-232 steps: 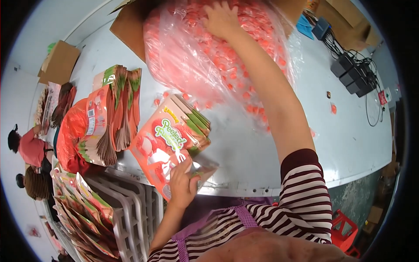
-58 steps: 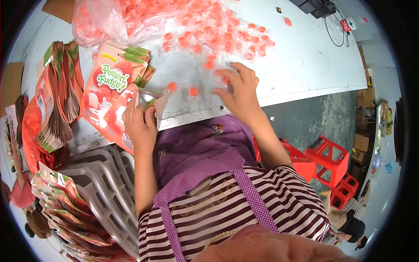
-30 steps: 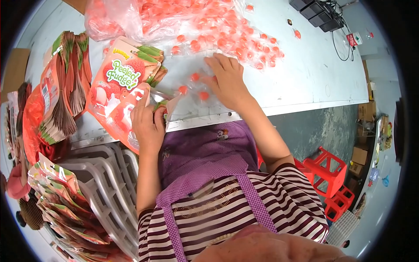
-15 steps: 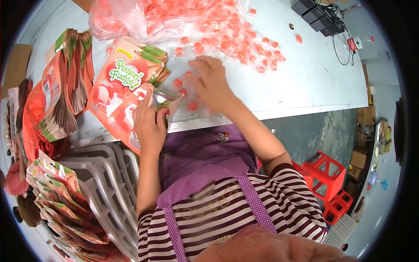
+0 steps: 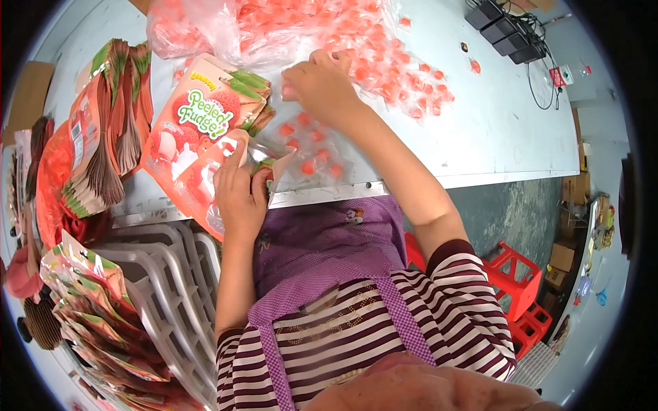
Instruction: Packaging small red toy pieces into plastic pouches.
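My left hand is closed on the upper part of a pink printed pouch, whose mouth gapes toward the right. Under it lies a stack of similar pouches, green at their tops. Just right of the open mouth, several wrapped red candies lie in a small group on the table. Beyond them my right hand is bent over the near edge of the big candy pile. A pinkish wrapped candy shows beside its curled fingers; the fingertips are partly hidden.
Bundled pouches stand at the table's left. Filled-looking pouches lean by grey plastic crates at lower left. A clear bag of candies sits at the back. Black adapters with cables lie far right; red stools stand below.
My right hand has moved away from the small candy group, up to the edge of the pile. The group lies uncovered. My left hand keeps its hold on the pouch.
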`<state>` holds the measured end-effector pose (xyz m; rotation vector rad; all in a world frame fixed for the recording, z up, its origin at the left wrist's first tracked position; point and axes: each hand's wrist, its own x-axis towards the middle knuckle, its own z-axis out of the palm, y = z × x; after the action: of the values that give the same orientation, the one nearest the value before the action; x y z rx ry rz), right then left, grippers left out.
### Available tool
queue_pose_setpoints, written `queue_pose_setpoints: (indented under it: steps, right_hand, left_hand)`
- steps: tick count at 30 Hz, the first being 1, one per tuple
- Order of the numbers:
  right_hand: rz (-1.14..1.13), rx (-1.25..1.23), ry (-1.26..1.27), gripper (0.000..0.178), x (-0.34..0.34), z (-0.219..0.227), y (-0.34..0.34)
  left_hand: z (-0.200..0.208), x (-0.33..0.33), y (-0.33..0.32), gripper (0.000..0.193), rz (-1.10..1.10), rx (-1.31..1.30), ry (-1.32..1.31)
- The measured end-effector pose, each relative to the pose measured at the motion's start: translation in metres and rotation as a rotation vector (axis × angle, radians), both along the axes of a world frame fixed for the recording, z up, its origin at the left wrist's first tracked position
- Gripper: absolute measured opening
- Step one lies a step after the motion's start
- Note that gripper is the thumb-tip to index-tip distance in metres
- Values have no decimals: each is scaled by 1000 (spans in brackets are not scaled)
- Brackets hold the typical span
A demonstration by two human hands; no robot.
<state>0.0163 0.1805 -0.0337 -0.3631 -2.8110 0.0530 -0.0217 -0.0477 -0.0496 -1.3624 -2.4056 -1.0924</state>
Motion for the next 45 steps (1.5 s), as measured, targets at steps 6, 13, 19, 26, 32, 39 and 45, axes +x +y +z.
queue_pose_setpoints:
  steps: [6, 13, 19, 26, 32, 39, 45]
  right_hand:
    - [129, -5, 105, 33, 25, -1, -18]
    - [54, -198, 194, 29, 51, 18, -5]
    - [-67, -605, 330, 26, 50, 7, -4]
    - [-4, -276, 92, 44, 42, -5, -7]
    - [91, -385, 36, 47, 47, -1, -25]
    - [-108, -144, 257, 41, 42, 4, -5]
    - [-105, -109, -3, 37, 31, -1, -3]
  left_hand:
    - [-3, -2, -1, 17, -4, -8, 15]
    - [-2, -1, -1, 17, 18, 1, 47]
    - [3, 1, 1, 18, 8, -10, 28]
    - [0, 0, 0, 17, 7, 7, 45]
    - [-1, -2, -1, 16, 1, 5, 36]
    - [2, 1, 0, 15, 18, -14, 31]
    - [2, 2, 0, 15, 27, -25, 1]
